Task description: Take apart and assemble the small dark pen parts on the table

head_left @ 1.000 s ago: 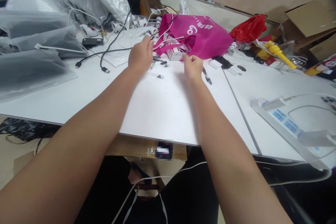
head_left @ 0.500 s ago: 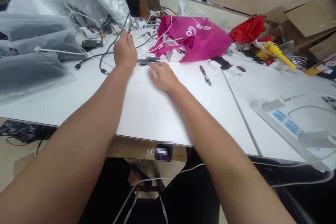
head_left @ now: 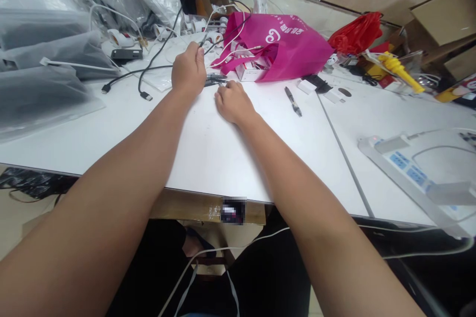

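Note:
My left hand (head_left: 189, 70) is closed, thumb on top, round a slim dark pen (head_left: 203, 38) whose end sticks up past the fingers. Most of that pen is hidden in the fist. Just to its right, several dark pens (head_left: 214, 79) lie in a small pile on the white table (head_left: 211, 153). My right hand (head_left: 235, 101) rests low over the near edge of this pile, fingers curled and pinched on the end of a pen there. Further right, a single dark pen (head_left: 293, 101) lies apart on the table.
A pink bag (head_left: 293, 54) with small boxes lies behind the hands. Black cables (head_left: 148, 77) and grey plastic bags (head_left: 44, 89) are on the left. A power strip (head_left: 409, 171), small white boxes (head_left: 307, 86) and a red bag (head_left: 357, 34) are on the right.
My left hand has moved right, closer to my right hand. My right hand's fingers, stretched out before, are now curled at the pen pile. The view has shifted slightly.

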`<state>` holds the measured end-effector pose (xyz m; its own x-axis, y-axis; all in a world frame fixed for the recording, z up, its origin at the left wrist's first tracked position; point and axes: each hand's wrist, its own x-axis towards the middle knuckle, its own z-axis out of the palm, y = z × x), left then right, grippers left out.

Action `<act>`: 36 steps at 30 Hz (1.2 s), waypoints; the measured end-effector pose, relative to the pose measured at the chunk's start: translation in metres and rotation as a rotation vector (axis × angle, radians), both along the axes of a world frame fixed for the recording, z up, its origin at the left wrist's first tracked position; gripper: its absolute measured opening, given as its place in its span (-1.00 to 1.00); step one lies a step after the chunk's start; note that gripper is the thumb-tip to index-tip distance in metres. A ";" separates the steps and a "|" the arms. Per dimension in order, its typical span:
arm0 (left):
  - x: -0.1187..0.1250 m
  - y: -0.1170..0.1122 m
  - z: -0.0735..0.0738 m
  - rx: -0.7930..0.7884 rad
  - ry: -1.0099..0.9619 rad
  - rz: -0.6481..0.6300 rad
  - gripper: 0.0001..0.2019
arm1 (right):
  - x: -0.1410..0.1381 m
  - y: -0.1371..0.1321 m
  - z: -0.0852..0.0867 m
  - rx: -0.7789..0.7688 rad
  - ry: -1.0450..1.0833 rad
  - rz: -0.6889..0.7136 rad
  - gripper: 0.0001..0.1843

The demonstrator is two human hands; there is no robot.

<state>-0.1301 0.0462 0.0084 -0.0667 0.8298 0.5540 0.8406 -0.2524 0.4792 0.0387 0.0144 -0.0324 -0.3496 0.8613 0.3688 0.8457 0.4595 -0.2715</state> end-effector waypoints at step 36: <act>0.048 -0.025 -0.008 -0.109 0.152 -0.341 -0.69 | 0.035 0.007 0.039 -0.397 1.598 -0.074 -0.91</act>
<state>-0.0818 0.0216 0.0000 0.2994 0.8446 0.4438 0.7807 -0.4843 0.3950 0.0741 0.0216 0.0064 0.1880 0.9804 0.0588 -0.3728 0.1266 -0.9192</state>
